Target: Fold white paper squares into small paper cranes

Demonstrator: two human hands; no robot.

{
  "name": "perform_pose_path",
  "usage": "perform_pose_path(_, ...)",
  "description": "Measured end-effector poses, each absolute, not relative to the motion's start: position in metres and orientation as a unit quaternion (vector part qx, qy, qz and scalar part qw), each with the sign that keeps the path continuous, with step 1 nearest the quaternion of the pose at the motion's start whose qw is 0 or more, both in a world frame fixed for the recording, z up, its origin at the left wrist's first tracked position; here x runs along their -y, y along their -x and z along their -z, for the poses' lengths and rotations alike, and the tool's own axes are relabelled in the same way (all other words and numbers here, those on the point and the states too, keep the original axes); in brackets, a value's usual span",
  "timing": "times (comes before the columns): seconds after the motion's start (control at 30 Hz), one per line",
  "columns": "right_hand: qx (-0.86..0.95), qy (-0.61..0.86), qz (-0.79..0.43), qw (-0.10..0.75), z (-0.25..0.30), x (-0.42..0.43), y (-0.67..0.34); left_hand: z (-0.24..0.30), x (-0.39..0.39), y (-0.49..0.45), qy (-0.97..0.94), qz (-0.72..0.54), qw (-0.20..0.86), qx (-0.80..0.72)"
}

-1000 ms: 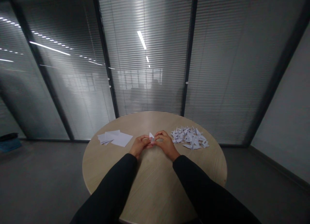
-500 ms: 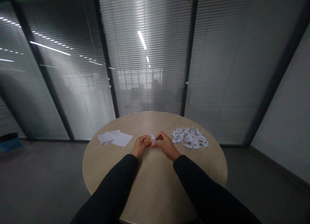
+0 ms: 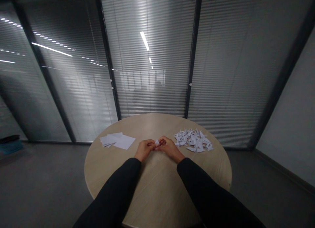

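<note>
Both my hands meet over the middle of a round wooden table [image 3: 157, 185]. My left hand [image 3: 144, 149] and my right hand [image 3: 169, 147] each pinch a small folded piece of white paper [image 3: 157, 142] held between their fingertips. Most of that paper is hidden by the fingers. To the right of my right hand lies a pile of several small folded white paper pieces [image 3: 194, 140]. A few flat white paper sheets [image 3: 117, 140] lie on the table to the left of my left hand.
Glass partitions with closed blinds [image 3: 152, 57] stand right behind the table. Grey floor surrounds the table. A dark low object [image 3: 10, 143] sits on the floor at the far left.
The folded paper shows less than before; my fingers have closed further round it and pressed it smaller. Both hands stay in the same spot.
</note>
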State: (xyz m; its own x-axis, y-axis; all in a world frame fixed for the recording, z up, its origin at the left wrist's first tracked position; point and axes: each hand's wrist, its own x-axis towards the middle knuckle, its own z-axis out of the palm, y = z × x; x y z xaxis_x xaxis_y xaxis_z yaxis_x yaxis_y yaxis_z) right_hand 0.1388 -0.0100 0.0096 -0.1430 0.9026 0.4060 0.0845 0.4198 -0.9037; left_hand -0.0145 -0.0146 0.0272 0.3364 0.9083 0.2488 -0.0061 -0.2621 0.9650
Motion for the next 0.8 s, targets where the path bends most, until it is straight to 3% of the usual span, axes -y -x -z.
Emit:
perform_pose_path(0.3,0.656,0.338,-0.449,0.503,-0.027,0.025,-0.135,-0.02,0.007,0.017,-0.656,-0.464,0.49,-0.338)
perform_pose_path(0.63,0.654,0.363,-0.367,0.553,-0.02,0.015,-0.14,-0.023,0.014,0.019,-0.745,-0.4,0.381,-0.374)
perform_pose_path(0.8,0.655,0.386,-0.324,0.564,-0.019,0.013,-0.142,-0.025,0.014,0.017,-0.725,-0.414,0.393,-0.386)
